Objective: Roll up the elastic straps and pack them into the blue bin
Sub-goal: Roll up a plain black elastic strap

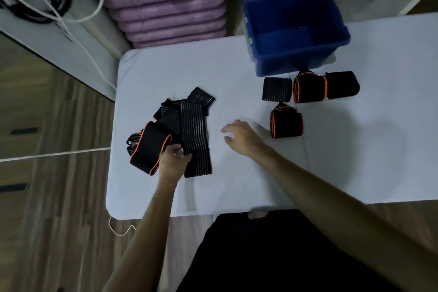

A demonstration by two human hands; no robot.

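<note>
Left hand: the left hand (174, 159) is down in the loose pile (174, 129) at the left of the white table (237, 73), fingers curled round strap fabric near the pile's front edge.
Right hand: the right hand (239, 136) hovers above bare tabletop between pile and rolls, fingers relaxed and spread, holding nothing.
Loose straps: a tangle of grey-striped and orange-edged elastic bands, overlapping; an exact count can't be read, looks like several.
Rolled straps: four, I make it. The striped roll (276, 89), the orange-edged roll (308, 87) and the plain black roll (342, 85) sit in a row just in front of the bin; the nearer orange-edged roll (286, 122) lies alone, closer to the person.
Blue bin: one blue bin (296, 64) at the table's far side; no strap visible inside it.
Handling: likely light, soft, floppy and stretchy; nothing fragile, but the bands will snag one another.
Where to hold: pick out one free end, pull it clear, then roll tightly from that end.
Rolls: grip across the full width so they don't spring open.
</note>
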